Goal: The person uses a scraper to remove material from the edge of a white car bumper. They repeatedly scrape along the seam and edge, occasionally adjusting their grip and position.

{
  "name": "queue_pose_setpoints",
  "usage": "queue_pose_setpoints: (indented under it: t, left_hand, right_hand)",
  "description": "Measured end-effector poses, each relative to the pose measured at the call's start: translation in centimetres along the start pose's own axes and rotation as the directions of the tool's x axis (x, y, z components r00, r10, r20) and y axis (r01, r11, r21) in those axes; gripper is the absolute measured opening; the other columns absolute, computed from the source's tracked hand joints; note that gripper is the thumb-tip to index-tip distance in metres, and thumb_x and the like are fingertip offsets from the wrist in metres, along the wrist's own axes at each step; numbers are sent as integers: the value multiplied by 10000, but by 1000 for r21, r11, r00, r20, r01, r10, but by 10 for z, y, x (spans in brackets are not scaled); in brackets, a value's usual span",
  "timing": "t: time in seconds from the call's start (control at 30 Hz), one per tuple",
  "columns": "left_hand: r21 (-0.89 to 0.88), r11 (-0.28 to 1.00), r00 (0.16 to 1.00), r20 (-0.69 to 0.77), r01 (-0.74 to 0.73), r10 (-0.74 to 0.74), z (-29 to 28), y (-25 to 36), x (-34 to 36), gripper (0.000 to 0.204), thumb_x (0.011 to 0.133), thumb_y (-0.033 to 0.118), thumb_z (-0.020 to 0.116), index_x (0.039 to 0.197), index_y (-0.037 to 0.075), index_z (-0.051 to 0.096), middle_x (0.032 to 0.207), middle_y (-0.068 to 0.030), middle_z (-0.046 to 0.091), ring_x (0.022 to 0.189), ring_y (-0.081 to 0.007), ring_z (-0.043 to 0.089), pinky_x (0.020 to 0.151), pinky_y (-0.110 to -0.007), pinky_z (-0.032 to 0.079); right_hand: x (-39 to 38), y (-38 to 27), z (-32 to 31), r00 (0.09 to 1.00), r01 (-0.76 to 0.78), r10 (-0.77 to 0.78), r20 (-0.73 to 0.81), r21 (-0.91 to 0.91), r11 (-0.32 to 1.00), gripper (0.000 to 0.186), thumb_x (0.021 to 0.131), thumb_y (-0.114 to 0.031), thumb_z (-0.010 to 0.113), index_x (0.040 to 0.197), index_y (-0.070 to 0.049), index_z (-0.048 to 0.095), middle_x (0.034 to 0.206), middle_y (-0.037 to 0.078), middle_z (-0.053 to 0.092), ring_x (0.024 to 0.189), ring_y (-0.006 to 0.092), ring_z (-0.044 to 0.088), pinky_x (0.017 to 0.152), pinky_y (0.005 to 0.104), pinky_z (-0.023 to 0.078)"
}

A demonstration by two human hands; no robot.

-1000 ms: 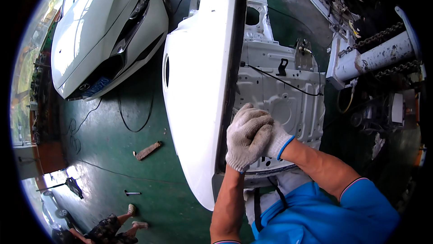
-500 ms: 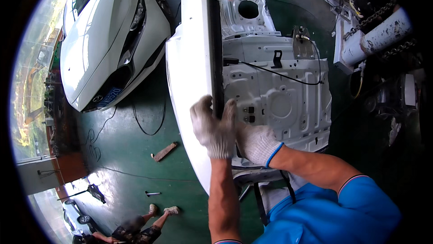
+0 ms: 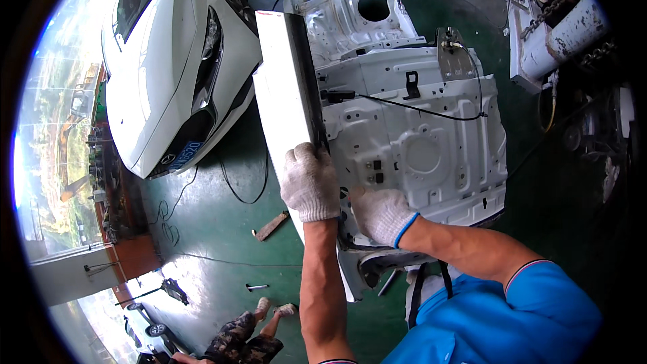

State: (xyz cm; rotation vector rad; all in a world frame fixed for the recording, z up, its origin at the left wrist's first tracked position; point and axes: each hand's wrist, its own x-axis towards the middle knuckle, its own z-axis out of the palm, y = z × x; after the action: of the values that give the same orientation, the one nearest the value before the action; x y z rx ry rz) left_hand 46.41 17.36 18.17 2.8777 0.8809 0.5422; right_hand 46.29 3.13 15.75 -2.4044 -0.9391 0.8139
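In front of me stands a large white car body panel point(image 3: 283, 74), with a smooth outer skin and a dark strip along its edge. My left hand point(image 3: 310, 184), in a knitted glove, is closed over that edge. My right hand point(image 3: 384, 216), gloved with a blue cuff band, is curled beside the stamped inner panel point(image 3: 465, 148), just right of the left hand. What its fingers hold, if anything, is hidden. A black cable point(image 3: 418, 108) runs across the inner panel to a metal plate point(image 3: 456, 54) at its far right.
A white car point(image 3: 162, 74) is parked at the left. On the green floor lie a wooden-looking block point(image 3: 271, 226), a small hammer-like tool point(image 3: 257, 288) and a loose cable point(image 3: 236, 197). Another person's legs point(image 3: 246, 327) show at lower left. A chained white post point(image 3: 559, 44) stands at the right.
My left hand has gone from raised, spread fingers to closing over the panel edge. The right hand stays close by, now slightly apart from the left. The view has shifted.
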Motion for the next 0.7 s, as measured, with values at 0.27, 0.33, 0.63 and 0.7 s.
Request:
queue_pose_setpoints:
  t: [0.27,0.33,0.63,0.7]
  left_hand:
    - [-350,936,997,-55,28,-51,3,-21,-4,134,856,163,772,892,56,700,783,-146,709,706,-335,710,685,-435,564]
    - [-406,913,998,-43,33,-55,2,-23,-5,133,854,141,777,890,41,697,761,-145,695,683,-316,702,679,-401,561]
    - [-513,856,995,-97,-66,19,8,-29,-11,136,872,113,783,917,22,693,749,-148,691,633,-245,681,654,-362,558]
    - [-583,812,997,-69,-19,-26,10,-32,-22,139,879,102,789,920,10,693,747,-116,696,650,-187,672,666,-333,557]
  right_hand:
    - [-12,22,-77,998,45,-47,29,68,997,272,995,-216,580,1103,33,560,922,271,740,872,421,756,734,536,599]
    - [3,20,-90,998,60,-58,-30,79,995,286,1013,-225,563,1120,41,550,946,273,740,894,421,754,756,536,600]
    - [43,-8,-90,981,-51,46,191,23,998,358,999,-212,568,1215,74,570,1057,294,740,1050,444,727,903,519,584]
    - [29,-4,-72,972,-53,44,232,32,998,352,962,-198,576,1199,62,593,1078,303,732,1063,446,719,917,520,577]
